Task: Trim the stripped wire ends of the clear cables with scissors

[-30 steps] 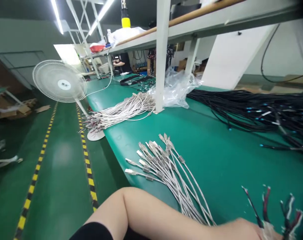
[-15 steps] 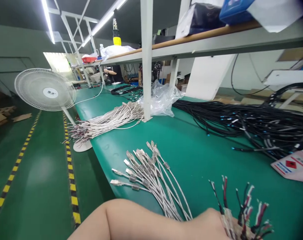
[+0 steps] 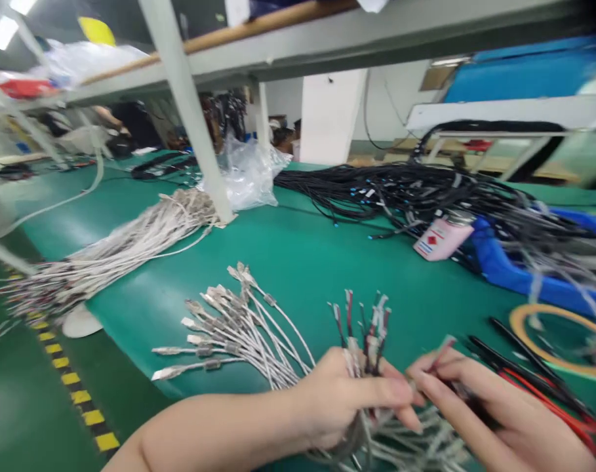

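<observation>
My left hand (image 3: 344,400) is closed around a bundle of grey cables (image 3: 361,328) whose stripped red, black and white wire ends stick up above the fist. My right hand (image 3: 479,410) is beside it at the lower right, with fingers pinched on a single wire end (image 3: 442,346) next to the bundle. A fan of grey cables with metal plugs (image 3: 229,328) lies on the green bench (image 3: 302,255) just left of my left hand and runs under it.
A bigger pile of grey cables (image 3: 130,236) lies at the bench's left edge by a white post (image 3: 189,118). Black cables (image 3: 400,190), a pink bottle (image 3: 442,237), blue trays (image 3: 514,275), a tape ring (image 3: 558,337) and red and black leads (image 3: 538,377) sit to the right.
The view has swung right and down. My left hand with the bundle has come up into view, and my right hand has appeared and pinched a wire end.
</observation>
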Demonstrator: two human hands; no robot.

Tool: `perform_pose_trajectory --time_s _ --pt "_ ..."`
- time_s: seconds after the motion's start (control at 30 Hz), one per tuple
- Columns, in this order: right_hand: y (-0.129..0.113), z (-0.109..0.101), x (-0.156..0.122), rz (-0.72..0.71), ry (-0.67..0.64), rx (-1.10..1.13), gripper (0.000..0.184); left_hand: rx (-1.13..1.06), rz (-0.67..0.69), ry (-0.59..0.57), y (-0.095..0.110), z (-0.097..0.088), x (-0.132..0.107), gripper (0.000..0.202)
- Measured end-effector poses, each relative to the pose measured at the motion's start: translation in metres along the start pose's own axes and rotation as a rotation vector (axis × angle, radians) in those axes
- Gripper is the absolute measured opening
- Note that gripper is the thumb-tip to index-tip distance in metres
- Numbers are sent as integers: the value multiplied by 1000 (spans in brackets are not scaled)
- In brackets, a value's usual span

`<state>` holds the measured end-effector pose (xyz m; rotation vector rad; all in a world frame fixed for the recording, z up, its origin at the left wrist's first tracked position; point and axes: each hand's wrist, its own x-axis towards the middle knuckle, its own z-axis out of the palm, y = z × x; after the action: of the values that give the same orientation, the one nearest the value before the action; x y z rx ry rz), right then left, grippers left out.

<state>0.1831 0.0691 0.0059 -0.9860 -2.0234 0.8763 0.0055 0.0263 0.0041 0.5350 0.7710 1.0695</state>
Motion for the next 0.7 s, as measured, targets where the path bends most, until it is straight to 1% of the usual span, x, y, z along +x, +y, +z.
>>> perform_pose_trajectory --time_s 0.07,0.1,0.17,0.27,0.37,0.47,0.7 --pt "-23 -1 3 -33 -68 -6 17 -1 -35 1 1 -1 -4 34" --pt "-30 -1 5 -63 -97 5 18 -4 -47 4 1 -2 -6 33" --pt "-35 -2 9 -43 -121 20 19 -6 -67 4 3 -4 -8 31" --pt "-34 -3 10 10 -153 107 23 28 -73 9 6 -6 -9 30" --pt "-32 -2 11 103 -188 239 28 53 -57 0 6 -7 -10 27" --pt "-33 -1 12 189 -196 358 31 57 -43 -19 6 -8 -11 24" --pt "-30 2 12 265 -229 656 28 119 -40 8 7 -10 -12 25"
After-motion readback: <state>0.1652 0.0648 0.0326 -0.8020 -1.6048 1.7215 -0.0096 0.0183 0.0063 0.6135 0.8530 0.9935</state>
